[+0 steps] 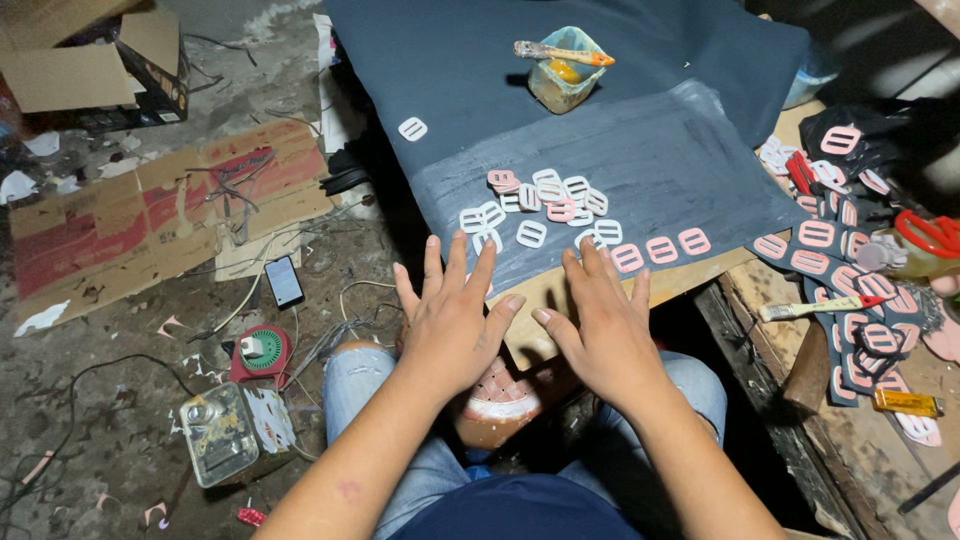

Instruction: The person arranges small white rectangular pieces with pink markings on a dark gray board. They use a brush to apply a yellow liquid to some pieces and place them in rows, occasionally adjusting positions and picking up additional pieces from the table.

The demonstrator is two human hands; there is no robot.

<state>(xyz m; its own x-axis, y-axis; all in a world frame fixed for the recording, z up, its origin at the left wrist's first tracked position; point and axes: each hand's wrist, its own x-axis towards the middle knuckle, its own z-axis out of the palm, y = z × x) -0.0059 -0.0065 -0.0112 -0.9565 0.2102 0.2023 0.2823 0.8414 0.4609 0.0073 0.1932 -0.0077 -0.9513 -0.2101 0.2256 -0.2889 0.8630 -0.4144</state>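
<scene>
Left hand [452,322] and right hand [600,325] side by side, palms down, fingers spread flat, holding nothing. Fingertips at the near edge of the dark sheet [640,160], just short of the scattered pale buckles [545,205], possibly touching the sheet. Glue cup [566,72] with brush [560,53] further back.

Both hands (left hand [452,325], right hand [597,325], fingers spread) rest near pale buckles [545,205] on dark sheet [660,160].

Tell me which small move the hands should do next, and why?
Probably move the right hand forward to take the nearest pink buckle piece. Both hands are open and empty at the near edge of the dark sheet; the left hand lies just short of the white pieces.
</scene>
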